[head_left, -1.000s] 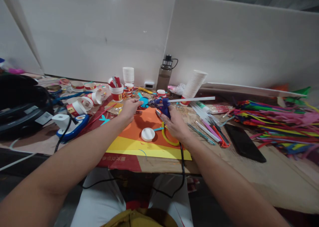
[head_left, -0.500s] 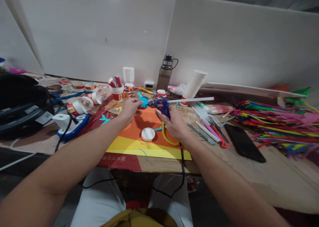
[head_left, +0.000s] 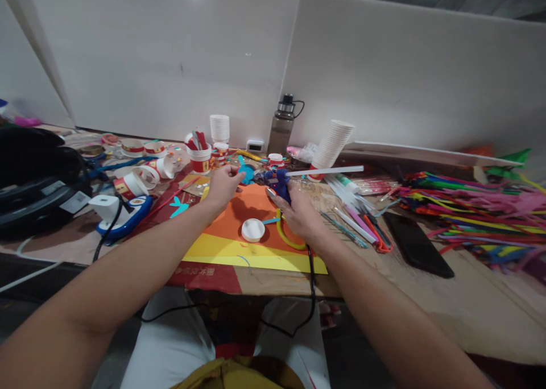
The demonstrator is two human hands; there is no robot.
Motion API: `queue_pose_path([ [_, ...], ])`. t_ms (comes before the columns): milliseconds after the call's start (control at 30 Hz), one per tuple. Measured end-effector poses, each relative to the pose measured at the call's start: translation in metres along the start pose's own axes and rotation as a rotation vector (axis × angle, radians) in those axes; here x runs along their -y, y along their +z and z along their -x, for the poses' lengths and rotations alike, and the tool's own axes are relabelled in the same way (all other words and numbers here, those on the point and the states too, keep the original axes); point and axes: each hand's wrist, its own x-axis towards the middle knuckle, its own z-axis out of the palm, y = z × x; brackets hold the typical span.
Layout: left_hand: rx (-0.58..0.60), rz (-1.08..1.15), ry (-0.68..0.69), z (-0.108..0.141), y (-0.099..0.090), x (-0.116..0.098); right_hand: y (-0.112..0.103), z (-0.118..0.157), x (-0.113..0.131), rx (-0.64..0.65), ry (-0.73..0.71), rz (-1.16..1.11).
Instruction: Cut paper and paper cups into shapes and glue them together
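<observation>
Between the fingertips of my left hand [head_left: 224, 185] is a blue paper cutout [head_left: 247, 174], round with a narrow strip sticking up. My right hand [head_left: 298, 207] is wrapped round a blue hot glue gun [head_left: 276, 179]; a long whitish glue stick [head_left: 326, 170] juts from its back. The nozzle points left at the cutout's edge; whether they touch I cannot tell. Below lie orange paper [head_left: 230, 218] and yellow paper [head_left: 222, 252]. On them rest a white round cup piece [head_left: 253, 230] with a blue strip and a yellow curved piece [head_left: 285, 238], partly behind my right hand.
A dark bottle [head_left: 282, 124], stacked paper cups [head_left: 335, 147] and a cup of red-handled tools [head_left: 199, 157] stand at the back. Right lie a black phone [head_left: 418, 244] and many coloured pipe cleaners [head_left: 478, 207]. A blue power strip [head_left: 128, 215] sits left; the gun's black cord [head_left: 313, 286] hangs over the edge.
The blue cutout has tilted slightly in my left fingers, its strip now more upright. My right hand and the glue gun hold almost the same place.
</observation>
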Motion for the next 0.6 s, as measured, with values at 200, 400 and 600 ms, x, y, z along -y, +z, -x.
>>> queue_pose_path([
  [200,0.005,-0.030,0.058,0.0004,-0.0006,-0.0001,-0.0004,-0.0006,0.0000,-0.002,-0.018,-0.015],
  [400,0.005,-0.013,0.061,-0.0012,-0.0005,0.0023,-0.0004,-0.0009,-0.0006,-0.001,-0.013,-0.030],
  [600,0.039,0.172,-0.106,-0.0046,-0.0020,0.0028,-0.0041,-0.0014,-0.0012,-0.071,0.080,-0.226],
])
